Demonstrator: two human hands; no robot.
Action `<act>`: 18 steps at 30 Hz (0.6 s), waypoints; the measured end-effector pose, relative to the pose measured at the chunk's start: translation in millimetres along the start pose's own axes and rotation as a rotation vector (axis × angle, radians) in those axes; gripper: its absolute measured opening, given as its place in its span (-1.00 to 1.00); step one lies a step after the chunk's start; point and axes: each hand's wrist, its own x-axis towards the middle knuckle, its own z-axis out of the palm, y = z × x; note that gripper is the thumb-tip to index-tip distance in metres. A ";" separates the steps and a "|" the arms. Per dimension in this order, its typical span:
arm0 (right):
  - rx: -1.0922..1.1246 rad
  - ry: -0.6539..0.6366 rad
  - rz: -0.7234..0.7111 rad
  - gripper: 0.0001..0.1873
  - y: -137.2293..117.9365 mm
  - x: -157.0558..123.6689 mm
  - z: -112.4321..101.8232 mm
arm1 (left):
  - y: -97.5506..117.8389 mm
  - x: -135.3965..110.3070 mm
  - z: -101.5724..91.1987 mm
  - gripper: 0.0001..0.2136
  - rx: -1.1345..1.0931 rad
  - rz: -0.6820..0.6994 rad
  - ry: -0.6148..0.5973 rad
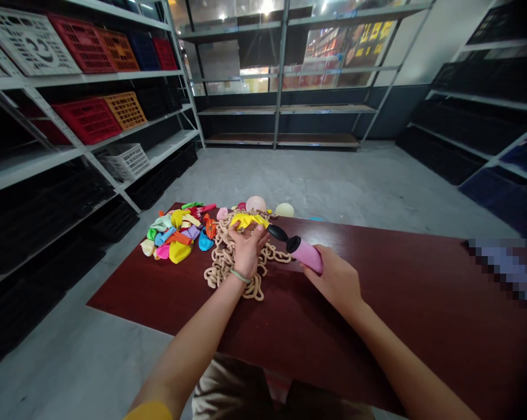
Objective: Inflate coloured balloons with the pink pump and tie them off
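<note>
And here we are at a dark red tabletop (pixel 377 332), with the left hand (pixel 246 252) curled down, fingers closed over a limp yellow balloon (pixel 246 220) that bunches up right at the fingertips. That hand is sitting on a tangled tan balloon chain (pixel 231 259), with a thin green band (pixel 241 276) around the wrist. Over on the right, the right hand (pixel 333 281) has a firm wrap around a pink hand pump (pixel 306 254), which lies tilted across the table edge-on with its black nozzle (pixel 277 233) pointing left. That nozzle is just beside the end of the yellow balloon, though whether the balloon's neck is on it is too hard to call from here. To the left of the action, a heap of deflated multicoloured balloons (pixel 171 238) spreads across the table, and beyond the chain sit a pale pink balloon (pixel 255 204) and a cream balloon (pixel 284 210), both rounded out. Behind it all, metal shelving (pixel 88 81) holds red and orange crates (pixel 86 121).
</note>
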 end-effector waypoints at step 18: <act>0.031 0.011 -0.068 -0.59 1.3 0.8 -0.6 | -2.4 -1.2 -3.0 -0.60 0.090 -0.021 -0.196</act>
